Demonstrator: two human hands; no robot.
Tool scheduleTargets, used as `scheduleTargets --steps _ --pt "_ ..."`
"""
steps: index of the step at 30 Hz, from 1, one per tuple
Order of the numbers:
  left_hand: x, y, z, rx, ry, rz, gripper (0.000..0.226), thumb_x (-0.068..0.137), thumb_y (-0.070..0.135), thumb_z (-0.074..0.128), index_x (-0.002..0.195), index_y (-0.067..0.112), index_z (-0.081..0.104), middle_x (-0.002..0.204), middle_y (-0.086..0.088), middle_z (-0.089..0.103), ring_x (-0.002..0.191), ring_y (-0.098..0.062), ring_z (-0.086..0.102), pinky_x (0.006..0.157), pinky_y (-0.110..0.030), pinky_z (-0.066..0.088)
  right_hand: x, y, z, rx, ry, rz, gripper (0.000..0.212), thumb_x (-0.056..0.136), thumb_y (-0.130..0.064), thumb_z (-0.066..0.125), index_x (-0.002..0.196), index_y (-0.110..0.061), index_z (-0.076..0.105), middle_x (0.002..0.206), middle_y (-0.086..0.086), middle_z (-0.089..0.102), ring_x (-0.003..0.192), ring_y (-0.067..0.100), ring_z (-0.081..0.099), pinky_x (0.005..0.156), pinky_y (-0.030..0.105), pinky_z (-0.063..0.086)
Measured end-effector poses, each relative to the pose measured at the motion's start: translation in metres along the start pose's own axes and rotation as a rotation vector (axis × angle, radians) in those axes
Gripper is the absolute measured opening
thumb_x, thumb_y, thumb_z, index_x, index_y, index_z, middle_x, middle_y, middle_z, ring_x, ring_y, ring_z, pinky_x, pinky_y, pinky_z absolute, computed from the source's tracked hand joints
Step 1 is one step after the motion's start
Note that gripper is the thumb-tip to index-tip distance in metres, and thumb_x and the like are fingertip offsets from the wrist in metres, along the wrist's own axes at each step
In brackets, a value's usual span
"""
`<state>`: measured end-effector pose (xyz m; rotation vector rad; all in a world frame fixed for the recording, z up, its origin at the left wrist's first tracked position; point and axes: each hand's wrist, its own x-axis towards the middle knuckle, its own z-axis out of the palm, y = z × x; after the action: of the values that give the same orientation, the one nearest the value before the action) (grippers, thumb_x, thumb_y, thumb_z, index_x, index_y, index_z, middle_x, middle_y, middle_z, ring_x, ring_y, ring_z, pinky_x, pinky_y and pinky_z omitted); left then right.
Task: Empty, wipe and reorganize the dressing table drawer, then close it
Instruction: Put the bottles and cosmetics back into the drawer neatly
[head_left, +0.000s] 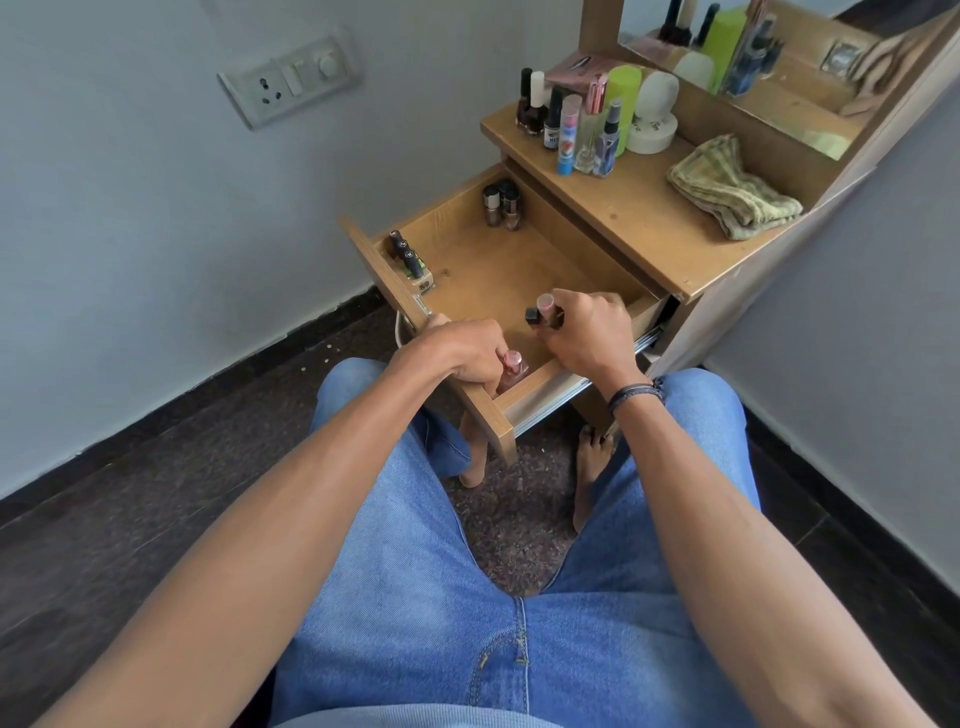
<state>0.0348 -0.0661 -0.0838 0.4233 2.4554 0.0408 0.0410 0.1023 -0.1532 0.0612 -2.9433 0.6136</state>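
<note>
The wooden drawer (488, 270) stands pulled wide open, with dark-capped bottles (503, 205) upright in its far corner, a black-capped row (408, 254) against its front panel, a pink-capped bottle (511, 366) gripped by the left hand (467, 353), and two small bottles (543, 312) held in the right hand (587, 332).

Even, soft daylight; shadows faint. Wide-angle bending toward edges. Slight softness overall; mild glare on mirror (810, 78) at 1 o'clock.
</note>
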Motion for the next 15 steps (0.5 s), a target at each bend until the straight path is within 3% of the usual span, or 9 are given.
scheduleTargets --steps 3,6,9,12,15 --pt "-0.0008 0.0011 -0.0013 0.043 -0.036 0.007 0.043 0.084 0.018 0.063 0.121 0.04 0.066 0.114 0.008 0.067 0.11 -0.022 0.057 0.094 -0.037 0.029 -0.0002 0.0004 -0.0001 0.002 0.006 -0.001 0.013 0.091 -0.031 0.061 0.091 -0.019 0.066 0.083 0.004 0.073 0.085 0.034 0.067 0.096 0.038 0.041" --pt "-0.0002 0.0021 -0.0011 0.031 -0.054 0.041 0.072 0.085 0.008 0.051 0.145 0.047 0.043 0.141 0.008 0.056 0.125 -0.022 0.052 0.102 -0.039 0.029 -0.0005 0.0005 -0.0001 0.008 0.019 -0.006 0.012 0.089 -0.029 0.064 0.089 -0.017 0.065 0.081 0.006 0.073 0.084 0.036 0.067 0.092 0.038 0.043" --pt "0.0007 0.0017 -0.0004 0.072 -0.066 0.067 0.073 0.088 0.005 0.041 0.141 0.054 0.043 0.141 0.011 0.056 0.119 -0.019 0.053 0.093 -0.039 0.026 0.0002 0.0013 0.0005 -0.002 0.009 -0.013 0.015 0.089 -0.031 0.065 0.087 -0.015 0.064 0.08 0.006 0.072 0.083 0.036 0.066 0.088 0.037 0.044" --pt "0.002 0.0006 -0.0005 0.076 -0.071 0.073 0.061 0.098 0.01 0.036 0.137 0.055 0.049 0.144 0.012 0.053 0.128 -0.018 0.049 0.097 -0.041 0.023 0.001 0.002 0.0014 -0.006 -0.001 -0.017 0.016 0.09 -0.033 0.064 0.091 -0.017 0.066 0.083 0.005 0.072 0.086 0.035 0.066 0.09 0.037 0.044" --pt "0.0021 0.0001 0.0001 0.063 -0.065 0.058 0.068 0.096 0.002 0.031 0.133 0.055 0.053 0.143 0.013 0.054 0.126 -0.017 0.049 0.098 -0.04 0.023 0.0011 0.0024 0.0023 -0.011 -0.001 -0.018 0.016 0.091 -0.033 0.063 0.094 -0.017 0.067 0.084 0.005 0.073 0.087 0.034 0.066 0.091 0.037 0.044"
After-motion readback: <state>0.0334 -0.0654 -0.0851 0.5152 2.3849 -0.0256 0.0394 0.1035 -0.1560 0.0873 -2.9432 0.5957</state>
